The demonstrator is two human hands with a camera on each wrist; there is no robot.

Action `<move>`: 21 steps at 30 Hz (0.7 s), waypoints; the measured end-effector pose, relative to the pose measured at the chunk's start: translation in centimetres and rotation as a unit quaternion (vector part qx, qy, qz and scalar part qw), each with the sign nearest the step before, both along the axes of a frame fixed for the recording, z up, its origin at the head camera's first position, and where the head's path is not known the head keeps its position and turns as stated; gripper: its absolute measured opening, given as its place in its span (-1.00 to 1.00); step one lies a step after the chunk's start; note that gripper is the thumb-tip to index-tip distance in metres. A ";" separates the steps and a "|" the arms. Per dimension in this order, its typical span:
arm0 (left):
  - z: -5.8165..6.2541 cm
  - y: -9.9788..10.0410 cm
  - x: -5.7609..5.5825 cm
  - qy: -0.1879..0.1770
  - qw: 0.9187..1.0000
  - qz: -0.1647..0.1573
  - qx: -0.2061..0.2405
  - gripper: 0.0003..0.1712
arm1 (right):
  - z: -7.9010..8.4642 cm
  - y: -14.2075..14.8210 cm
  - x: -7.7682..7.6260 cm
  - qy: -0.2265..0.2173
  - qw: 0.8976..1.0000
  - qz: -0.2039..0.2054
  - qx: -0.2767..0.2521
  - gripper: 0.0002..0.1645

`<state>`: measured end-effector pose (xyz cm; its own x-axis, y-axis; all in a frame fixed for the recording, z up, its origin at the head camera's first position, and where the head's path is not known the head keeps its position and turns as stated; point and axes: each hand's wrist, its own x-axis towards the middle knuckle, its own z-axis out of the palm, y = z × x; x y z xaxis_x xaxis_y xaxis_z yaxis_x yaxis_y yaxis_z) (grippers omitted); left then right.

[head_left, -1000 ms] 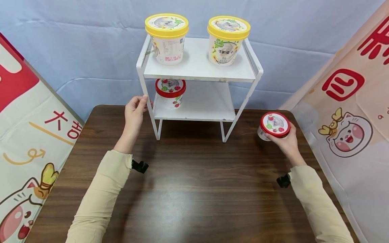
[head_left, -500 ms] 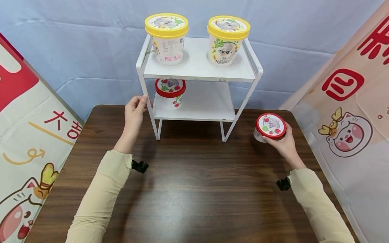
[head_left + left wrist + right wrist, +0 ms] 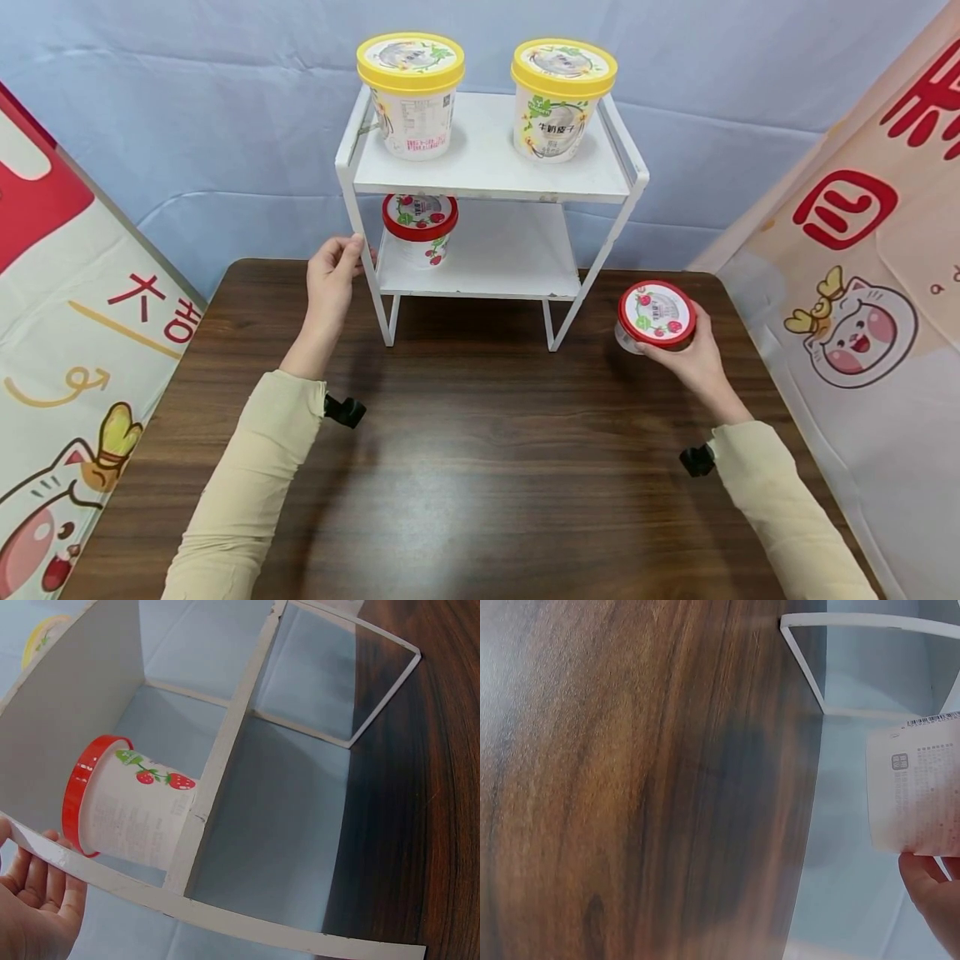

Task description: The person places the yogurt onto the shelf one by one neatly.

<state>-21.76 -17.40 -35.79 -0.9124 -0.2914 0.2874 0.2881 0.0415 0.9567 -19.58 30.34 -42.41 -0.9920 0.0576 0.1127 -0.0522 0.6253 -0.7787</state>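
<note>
A red-lidded ice cream tub is gripped by my right hand over the table's right side. Its white wall, printed with small text, shows in the right wrist view, with a fingertip by its base. My left hand holds the left front post of a white two-tier shelf, thumb against the post. Beside that hand, on the lower tier, stands another red-lidded tub with strawberries on its side. Two yellow-lidded tubs, one left and one right, stand upright on the top tier.
The shelf stands at the back of a dark wooden table. Behind it hangs a light blue cloth. Printed banners flank the table, one left and one right.
My right hand has moved a little to the left with the red-lidded tub, toward the shelf. My left hand and the other tubs have stayed where they were.
</note>
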 end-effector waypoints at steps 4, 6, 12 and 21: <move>0.0 0.0 0.0 0.000 1.000 0.000 0.001 -0.81 | 0.2 -0.3 0.3 0.007 1.000 0.014 0.002 0.23; 0.0 0.0 0.0 -0.001 1.000 0.000 -0.002 -0.80 | 0.4 -0.5 0.5 0.008 1.000 0.018 0.005 0.23; -0.1 -0.1 0.0 -0.001 1.000 0.000 -0.007 -0.78 | 0.8 -0.8 1.0 0.009 0.999 0.030 0.013 0.24; 0.1 -0.1 0.0 -0.014 1.000 0.005 -0.014 -0.80 | 1.0 -1.2 1.7 0.016 0.998 0.051 0.015 0.24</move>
<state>-21.74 -17.47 -35.70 -0.9169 -0.2932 0.2708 0.2615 0.0711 0.9626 -17.86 29.17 -41.42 -0.9884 -0.0477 0.1440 -0.1410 0.6392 -0.7560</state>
